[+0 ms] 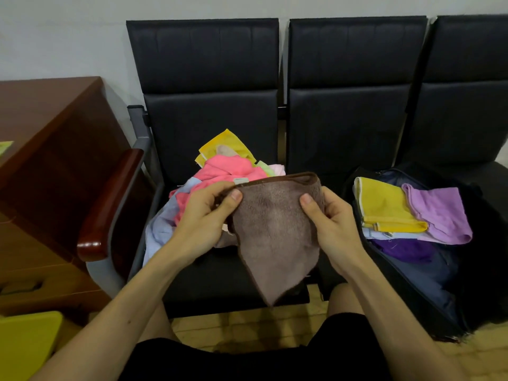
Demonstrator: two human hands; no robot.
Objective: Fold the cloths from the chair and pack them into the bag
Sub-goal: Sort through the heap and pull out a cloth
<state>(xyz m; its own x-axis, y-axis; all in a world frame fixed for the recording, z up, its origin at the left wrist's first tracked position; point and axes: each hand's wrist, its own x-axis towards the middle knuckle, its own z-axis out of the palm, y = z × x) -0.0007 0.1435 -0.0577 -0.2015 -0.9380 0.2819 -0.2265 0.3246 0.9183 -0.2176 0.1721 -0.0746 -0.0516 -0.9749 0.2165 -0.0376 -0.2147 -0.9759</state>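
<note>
On my screen I see both arms (132,303) bare all the way to the left hand (203,218) and the right hand (334,224), with short-cut thumbnails (235,194), and near me black shorts (247,361) that end just above the two bare knees (343,301).

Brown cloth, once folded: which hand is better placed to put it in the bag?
Probably the right hand: it grips the brown cloth beside the bag, while the left hand holds the edge nearer the cloth pile.
</note>
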